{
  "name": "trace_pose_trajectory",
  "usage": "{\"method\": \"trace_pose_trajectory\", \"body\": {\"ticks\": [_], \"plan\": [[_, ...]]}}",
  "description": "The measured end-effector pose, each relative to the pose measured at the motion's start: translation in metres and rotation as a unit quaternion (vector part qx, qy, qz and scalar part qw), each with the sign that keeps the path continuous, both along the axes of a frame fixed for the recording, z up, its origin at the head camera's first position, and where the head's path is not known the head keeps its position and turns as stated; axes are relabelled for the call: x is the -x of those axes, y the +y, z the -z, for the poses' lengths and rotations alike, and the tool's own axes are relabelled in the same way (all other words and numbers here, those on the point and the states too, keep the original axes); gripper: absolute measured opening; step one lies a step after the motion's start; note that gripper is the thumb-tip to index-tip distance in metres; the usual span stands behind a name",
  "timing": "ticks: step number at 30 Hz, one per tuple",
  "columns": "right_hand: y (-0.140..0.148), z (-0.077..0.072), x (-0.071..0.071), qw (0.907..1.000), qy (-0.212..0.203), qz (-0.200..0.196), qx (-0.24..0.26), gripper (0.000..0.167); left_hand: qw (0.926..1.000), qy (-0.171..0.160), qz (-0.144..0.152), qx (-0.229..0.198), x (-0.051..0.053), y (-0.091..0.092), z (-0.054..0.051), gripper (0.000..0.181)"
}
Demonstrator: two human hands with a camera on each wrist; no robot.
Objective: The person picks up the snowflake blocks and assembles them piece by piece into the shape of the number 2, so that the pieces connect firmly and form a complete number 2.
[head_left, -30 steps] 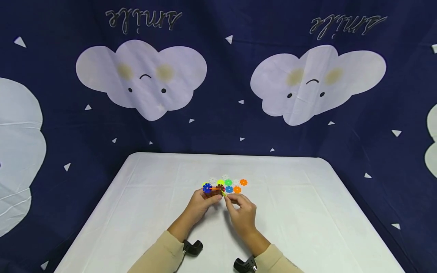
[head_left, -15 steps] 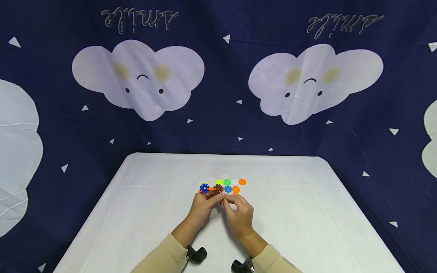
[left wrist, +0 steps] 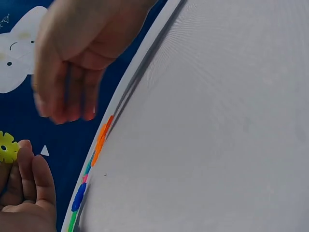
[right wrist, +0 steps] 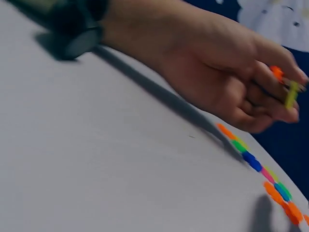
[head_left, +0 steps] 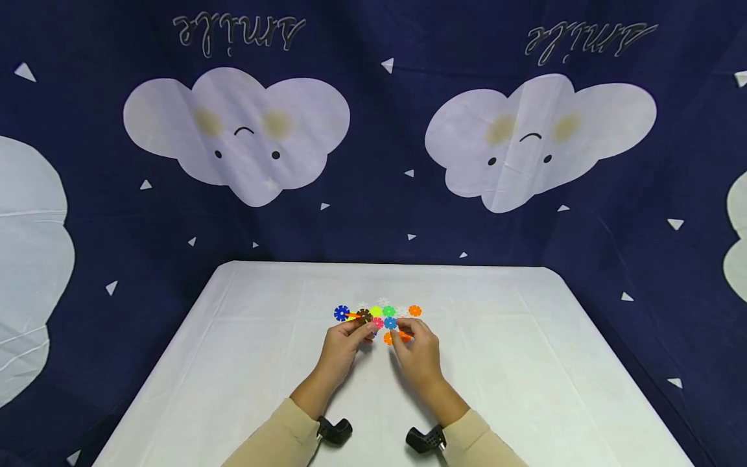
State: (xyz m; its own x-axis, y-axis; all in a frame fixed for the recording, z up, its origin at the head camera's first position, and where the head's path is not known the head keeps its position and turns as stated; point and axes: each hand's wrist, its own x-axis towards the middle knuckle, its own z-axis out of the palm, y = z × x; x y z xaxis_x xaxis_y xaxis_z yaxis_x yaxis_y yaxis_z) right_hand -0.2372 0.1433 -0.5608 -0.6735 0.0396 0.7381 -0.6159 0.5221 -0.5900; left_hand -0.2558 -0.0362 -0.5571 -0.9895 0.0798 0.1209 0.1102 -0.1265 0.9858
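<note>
In the head view my left hand [head_left: 338, 351] pinches a joined group with a dark blue disc [head_left: 341, 313], an orange piece and a brown disc [head_left: 364, 315]. A yellow disc [left wrist: 8, 148] shows at the left hand [left wrist: 29, 195] in the left wrist view. The right wrist view catches the left hand [right wrist: 217, 67] with a yellow piece [right wrist: 291, 95] and an orange one [right wrist: 277, 73] at its fingertips. My right hand [head_left: 421, 363] is beside the orange discs [head_left: 389, 338], fingers loosely bent; nothing is visible in its grasp.
Beyond the hands, notched discs lie on the white table [head_left: 502, 337], among them a light blue disc [head_left: 390, 323], a green disc [head_left: 389, 311] and an orange disc [head_left: 415, 311]. A dark blue cloth [head_left: 373, 227] with clouds hangs behind the table.
The two hands, whose fingertips met before, have moved apart. The right hand has shifted right to the orange discs; the left hand's joined group has moved slightly left and up.
</note>
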Motion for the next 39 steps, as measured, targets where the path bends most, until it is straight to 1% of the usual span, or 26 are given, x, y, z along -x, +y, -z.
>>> {"method": "trace_pose_trajectory", "body": {"ticks": [3,5,7,10,13,15,17,19,22,26,29,30,32,34,36,37,39], "plan": [[0.011,0.003,0.006,0.9964,-0.069,0.047,-0.016,0.025,0.9999,-0.011,-0.001,0.010,0.000,-0.002,0.002,0.020],[0.019,0.005,0.011,0.9912,-0.105,0.075,-0.030,0.026,0.9998,-0.016,0.003,0.015,-0.001,-0.003,0.003,0.020],[0.027,0.006,0.019,0.9853,-0.135,0.092,-0.048,0.027,0.9997,-0.019,0.008,0.016,-0.001,-0.003,0.003,0.022],[0.039,0.009,0.033,0.9765,-0.172,0.097,-0.085,0.030,0.9997,-0.012,0.021,-0.002,-0.002,-0.001,0.002,0.029],[0.049,0.012,0.047,0.9665,-0.195,0.101,-0.133,0.031,0.9992,-0.014,0.031,-0.023,-0.002,0.001,0.003,0.034],[0.054,0.014,0.054,0.9604,-0.210,0.105,-0.150,0.030,0.9989,-0.019,0.033,-0.029,-0.002,0.003,0.005,0.033],[0.057,0.016,0.057,0.9561,-0.225,0.110,-0.152,0.027,0.9988,-0.026,0.033,-0.027,-0.003,0.003,0.007,0.030],[0.058,0.016,0.058,0.9548,-0.238,0.108,-0.141,0.025,0.9986,-0.033,0.032,-0.026,-0.003,0.004,0.009,0.027],[0.059,0.016,0.059,0.9579,-0.240,0.099,-0.122,0.027,0.9979,-0.033,0.031,-0.046,-0.003,0.003,0.008,0.029],[0.059,0.013,0.060,0.9635,-0.233,0.093,-0.093,0.036,0.9967,-0.025,0.032,-0.071,-0.002,0.003,0.005,0.035],[0.058,0.009,0.059,0.9651,-0.238,0.092,-0.059,0.042,0.9954,-0.032,0.033,-0.084,0.000,0.002,0.005,0.034],[0.057,0.007,0.058,0.9655,-0.240,0.091,-0.045,0.041,0.9946,-0.035,0.033,-0.092,0.001,0.001,0.005,0.032],[0.054,0.003,0.054,0.9664,-0.243,0.084,-0.014,0.033,0.9927,-0.040,0.033,-0.109,0.003,0.000,0.005,0.031],[0.049,-0.002,0.049,0.9647,-0.255,0.060,0.028,0.022,0.9906,-0.039,0.034,-0.127,0.004,-0.002,0.005,0.030],[0.041,-0.008,0.044,0.9595,-0.272,0.020,0.070,0.012,0.9882,-0.038,0.033,-0.145,0.004,-0.003,0.003,0.030],[0.037,-0.010,0.041,0.9551,-0.282,-0.002,0.089,0.009,0.9874,-0.038,0.032,-0.151,0.004,-0.004,0.002,0.031],[0.027,-0.015,0.036,0.9408,-0.304,-0.056,0.139,0.008,0.9849,-0.035,0.032,-0.167,0.006,-0.005,0.001,0.036]]}}
